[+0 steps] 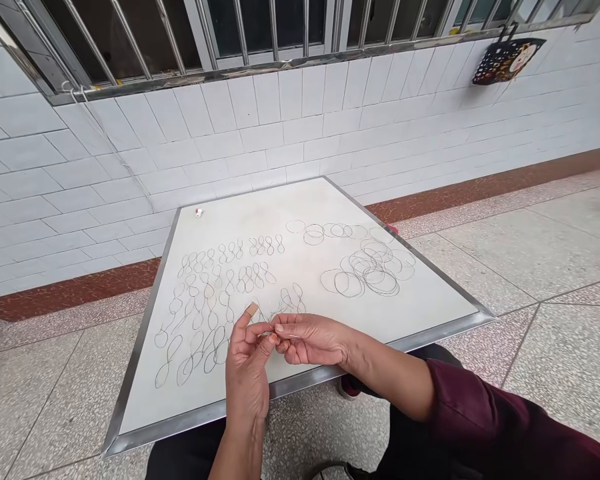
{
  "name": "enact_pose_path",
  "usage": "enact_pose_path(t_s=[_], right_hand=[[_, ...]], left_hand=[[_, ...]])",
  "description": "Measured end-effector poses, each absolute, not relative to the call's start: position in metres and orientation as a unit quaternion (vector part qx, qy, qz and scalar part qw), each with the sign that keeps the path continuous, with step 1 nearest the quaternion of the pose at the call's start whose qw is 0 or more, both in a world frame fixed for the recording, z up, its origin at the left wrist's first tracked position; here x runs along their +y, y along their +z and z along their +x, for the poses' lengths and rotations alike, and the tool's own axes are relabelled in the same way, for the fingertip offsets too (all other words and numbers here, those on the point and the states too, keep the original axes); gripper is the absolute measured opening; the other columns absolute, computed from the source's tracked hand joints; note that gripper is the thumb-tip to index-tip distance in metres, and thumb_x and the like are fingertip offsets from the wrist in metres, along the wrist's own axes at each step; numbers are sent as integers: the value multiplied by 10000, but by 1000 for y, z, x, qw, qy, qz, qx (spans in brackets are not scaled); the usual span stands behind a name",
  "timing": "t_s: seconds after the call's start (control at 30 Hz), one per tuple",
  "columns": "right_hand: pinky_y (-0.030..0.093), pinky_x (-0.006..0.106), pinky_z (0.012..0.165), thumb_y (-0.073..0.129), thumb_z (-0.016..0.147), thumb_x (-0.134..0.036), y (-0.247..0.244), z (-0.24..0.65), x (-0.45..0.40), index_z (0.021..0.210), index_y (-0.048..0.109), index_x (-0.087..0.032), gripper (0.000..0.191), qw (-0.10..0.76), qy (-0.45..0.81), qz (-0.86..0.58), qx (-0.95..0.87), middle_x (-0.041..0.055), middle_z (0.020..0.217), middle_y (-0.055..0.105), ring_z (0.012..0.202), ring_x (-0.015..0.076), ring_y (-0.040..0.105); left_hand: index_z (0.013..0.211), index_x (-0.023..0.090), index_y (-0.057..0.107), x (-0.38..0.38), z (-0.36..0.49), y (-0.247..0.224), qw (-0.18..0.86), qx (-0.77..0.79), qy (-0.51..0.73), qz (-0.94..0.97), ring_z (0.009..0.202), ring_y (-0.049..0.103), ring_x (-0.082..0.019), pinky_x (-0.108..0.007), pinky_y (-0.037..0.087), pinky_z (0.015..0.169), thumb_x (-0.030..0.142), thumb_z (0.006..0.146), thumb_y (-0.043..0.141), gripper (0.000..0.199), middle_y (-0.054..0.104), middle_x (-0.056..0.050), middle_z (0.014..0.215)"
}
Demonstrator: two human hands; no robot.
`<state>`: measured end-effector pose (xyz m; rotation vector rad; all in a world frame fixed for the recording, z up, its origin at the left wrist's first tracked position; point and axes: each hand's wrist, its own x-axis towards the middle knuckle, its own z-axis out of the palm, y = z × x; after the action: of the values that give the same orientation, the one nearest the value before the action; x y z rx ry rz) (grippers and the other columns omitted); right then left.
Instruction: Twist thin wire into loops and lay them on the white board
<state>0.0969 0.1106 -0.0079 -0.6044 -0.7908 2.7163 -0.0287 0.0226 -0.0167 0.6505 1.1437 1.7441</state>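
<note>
Loops (370, 272) both sides, gap between — wall (300, 127) beyond

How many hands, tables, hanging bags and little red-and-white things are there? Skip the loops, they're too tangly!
Hands: 2, left hand and right hand, pinching thin wire
Table: 1
Hanging bag: 1
Little red-and-white thing: 1
Total: 5

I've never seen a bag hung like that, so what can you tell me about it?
The bag is dark with pale dots and a light, face-like figure at its right end. It looks like soft fabric. It hangs by dark handles from the window bars, against the white tiled wall, away from the hands.
</note>
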Motion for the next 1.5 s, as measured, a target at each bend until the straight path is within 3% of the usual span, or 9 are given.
enact_pose_path(t_s=[0.2,0.33,0.5,0.6,0.87,1.1,1.27,1.5], right_hand=[[402,193,598,809,750,-370,-11,100,101,823,594,-170,302,146,913,-205,-320,-9,788,563,658,77,486],[454,279,717,585,883,-561,-16,104,98,901,633,-185,379,266,800,-236,-483,35,896,589,781,133,528],[447,300,752,688,839,-411,-21,107,92,950,639,-221,225,354,594,-272,-669,16,888,604,850,159,554],[443,293,731,707,818,-347,-22,106,88,921,636,-228,173,349,553,-292,-698,3,860,599,811,151,554],[404,256,613,772,717,-257,-30,100,80,965,575,-219,319,319,612,-318,-650,-54,727,493,639,107,458],[418,264,616,724,739,-169,-27,102,72,1000,584,-226,301,305,559,-353,-685,-27,823,529,640,104,485],[447,282,654,713,728,-93,-32,101,62,949,586,-223,286,306,462,-396,-732,-6,849,550,707,134,527],[486,276,648,736,776,-193,-36,113,57,1061,603,-232,317,304,470,-369,-742,8,894,581,744,143,573]], left_hand=[[1281,249,599,16,-24,-10,480,447,722,222,889,635,-152,-371,399,1017,225,693,823,630,685,10,844],[1257,237,616,13,-23,-8,468,460,728,197,882,620,-136,-358,373,1039,224,666,844,633,660,19,811],[1234,246,638,13,-23,-5,446,479,727,210,883,597,-126,-338,376,1029,244,677,839,593,626,25,808],[1209,253,649,14,-23,-5,430,493,724,220,891,587,-122,-313,394,999,244,677,839,565,612,28,810],[1225,257,626,15,-28,-17,400,518,710,260,798,581,-120,-257,479,799,264,698,817,560,625,13,837],[1320,244,564,15,-24,-18,377,551,695,268,825,590,-147,-284,477,820,250,711,800,653,647,2,820],[1363,229,512,16,-27,-25,433,534,685,242,773,599,-137,-275,476,785,233,693,812,734,656,12,795],[1322,184,525,11,-27,-21,508,517,665,179,689,596,-112,-260,468,718,209,634,851,761,659,17,753]])
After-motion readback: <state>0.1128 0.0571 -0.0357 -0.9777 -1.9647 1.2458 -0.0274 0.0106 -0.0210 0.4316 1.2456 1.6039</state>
